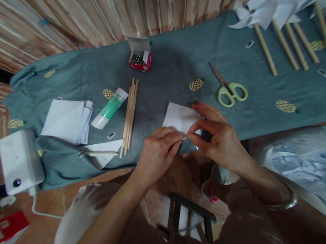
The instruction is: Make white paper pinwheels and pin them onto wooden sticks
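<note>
A white square of paper (181, 115) is held at the near edge of the cloth-covered table. My left hand (162, 146) pinches its lower left edge. Thumb and forefinger of my right hand (216, 134) close on the paper beside the left fingertips, while the other fingers rest along its right side. The fingers cover the pinched part, so whether anything small sits there is hidden. To the right of my hands lie green-handled scissors (231, 92). On the left are several thin wooden sticks (130, 119).
A red box of metal pins (140, 59) stands open at the back. Left are a glue tube (109, 109), a paper stack (65, 120), a pen (100, 153) and a white device (21, 161). Several paper pinwheels (280, 3) on sticks lie at the far right.
</note>
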`<action>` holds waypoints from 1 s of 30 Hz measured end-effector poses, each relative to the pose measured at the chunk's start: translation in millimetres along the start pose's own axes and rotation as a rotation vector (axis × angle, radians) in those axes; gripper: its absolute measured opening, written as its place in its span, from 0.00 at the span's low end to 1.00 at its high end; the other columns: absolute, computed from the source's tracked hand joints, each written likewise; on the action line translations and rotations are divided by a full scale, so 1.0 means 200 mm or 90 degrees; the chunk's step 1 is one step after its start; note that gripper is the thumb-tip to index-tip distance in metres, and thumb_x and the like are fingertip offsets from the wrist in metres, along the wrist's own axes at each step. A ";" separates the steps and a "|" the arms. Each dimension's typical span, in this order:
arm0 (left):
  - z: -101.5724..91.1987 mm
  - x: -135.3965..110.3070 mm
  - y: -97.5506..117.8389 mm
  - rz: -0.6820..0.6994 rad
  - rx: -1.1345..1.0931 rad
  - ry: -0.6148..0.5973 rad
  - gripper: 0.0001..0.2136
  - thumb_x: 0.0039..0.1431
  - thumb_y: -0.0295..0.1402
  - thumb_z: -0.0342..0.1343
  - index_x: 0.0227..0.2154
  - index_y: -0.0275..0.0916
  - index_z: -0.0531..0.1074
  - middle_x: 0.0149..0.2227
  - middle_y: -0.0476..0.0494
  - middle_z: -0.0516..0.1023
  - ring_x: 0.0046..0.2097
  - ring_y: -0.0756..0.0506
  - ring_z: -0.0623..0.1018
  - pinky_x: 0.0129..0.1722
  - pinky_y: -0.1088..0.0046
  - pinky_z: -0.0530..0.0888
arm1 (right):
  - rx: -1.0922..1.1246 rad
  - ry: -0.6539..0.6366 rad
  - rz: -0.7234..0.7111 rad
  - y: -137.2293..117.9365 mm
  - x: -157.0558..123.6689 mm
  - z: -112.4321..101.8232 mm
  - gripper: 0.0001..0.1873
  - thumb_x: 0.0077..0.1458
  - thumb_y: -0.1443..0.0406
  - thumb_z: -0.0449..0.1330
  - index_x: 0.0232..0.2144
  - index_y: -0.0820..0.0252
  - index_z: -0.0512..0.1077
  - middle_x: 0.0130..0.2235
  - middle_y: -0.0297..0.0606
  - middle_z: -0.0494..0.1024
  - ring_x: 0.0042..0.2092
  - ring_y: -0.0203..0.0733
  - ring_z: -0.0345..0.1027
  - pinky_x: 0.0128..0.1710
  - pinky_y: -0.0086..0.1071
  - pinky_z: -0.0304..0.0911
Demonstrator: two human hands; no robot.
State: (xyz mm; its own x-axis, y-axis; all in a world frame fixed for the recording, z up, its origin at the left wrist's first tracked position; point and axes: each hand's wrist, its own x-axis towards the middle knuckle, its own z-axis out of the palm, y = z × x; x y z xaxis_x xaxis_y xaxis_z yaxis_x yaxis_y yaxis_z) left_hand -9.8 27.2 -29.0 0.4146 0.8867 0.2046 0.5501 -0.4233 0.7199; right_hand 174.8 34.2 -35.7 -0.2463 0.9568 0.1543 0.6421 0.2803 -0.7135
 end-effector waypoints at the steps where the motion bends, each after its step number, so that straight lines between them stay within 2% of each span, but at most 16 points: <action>1: 0.00 0.00 0.00 -0.003 -0.001 -0.002 0.08 0.62 0.27 0.53 0.38 0.38 0.76 0.37 0.44 0.79 0.41 0.47 0.78 0.43 0.68 0.76 | 0.001 0.001 -0.003 0.00 0.00 0.00 0.04 0.54 0.67 0.60 0.28 0.51 0.72 0.59 0.37 0.67 0.64 0.57 0.53 0.59 0.61 0.54; 10: -0.02 0.02 0.00 -0.009 -0.013 -0.032 0.07 0.61 0.27 0.53 0.37 0.39 0.77 0.36 0.45 0.80 0.40 0.47 0.78 0.42 0.70 0.75 | -0.001 -0.001 -0.011 0.00 0.00 0.00 0.03 0.53 0.66 0.60 0.27 0.53 0.73 0.59 0.39 0.67 0.63 0.57 0.55 0.59 0.61 0.53; 15: -0.03 0.02 0.00 -0.017 -0.022 -0.044 0.08 0.62 0.28 0.53 0.37 0.39 0.77 0.36 0.45 0.80 0.40 0.47 0.78 0.41 0.70 0.75 | 0.011 0.002 -0.021 0.02 0.00 -0.01 0.02 0.53 0.65 0.61 0.31 0.52 0.73 0.60 0.38 0.66 0.64 0.58 0.54 0.60 0.61 0.53; 21: -0.03 0.03 0.00 -0.018 -0.029 -0.052 0.07 0.62 0.28 0.53 0.36 0.38 0.77 0.36 0.45 0.80 0.41 0.47 0.78 0.42 0.70 0.75 | -0.006 0.016 -0.051 0.01 -0.01 0.00 0.10 0.56 0.66 0.57 0.40 0.48 0.73 0.61 0.36 0.64 0.65 0.55 0.51 0.61 0.58 0.53; 27: -0.03 0.03 0.00 -0.016 -0.026 -0.061 0.07 0.62 0.27 0.53 0.37 0.39 0.76 0.36 0.45 0.80 0.41 0.47 0.78 0.42 0.70 0.74 | -0.044 0.010 -0.092 -0.01 -0.02 0.01 0.13 0.58 0.68 0.53 0.42 0.47 0.72 0.63 0.31 0.60 0.66 0.55 0.47 0.62 0.57 0.49; 30: -0.03 0.03 0.00 -0.006 -0.026 -0.057 0.07 0.62 0.27 0.53 0.36 0.39 0.76 0.35 0.46 0.80 0.40 0.48 0.78 0.41 0.71 0.75 | -0.055 -0.008 -0.101 -0.01 -0.02 0.01 0.14 0.58 0.69 0.52 0.42 0.48 0.72 0.63 0.33 0.60 0.66 0.57 0.45 0.61 0.59 0.48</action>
State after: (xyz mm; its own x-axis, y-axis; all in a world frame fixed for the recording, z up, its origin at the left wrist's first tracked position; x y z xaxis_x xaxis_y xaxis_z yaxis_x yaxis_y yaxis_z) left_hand -12.2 33.9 -24.2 0.4741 0.8696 0.1382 0.5251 -0.4052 0.7484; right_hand 171.9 29.7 -36.4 -0.3579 0.8992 0.2515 0.6540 0.4337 -0.6199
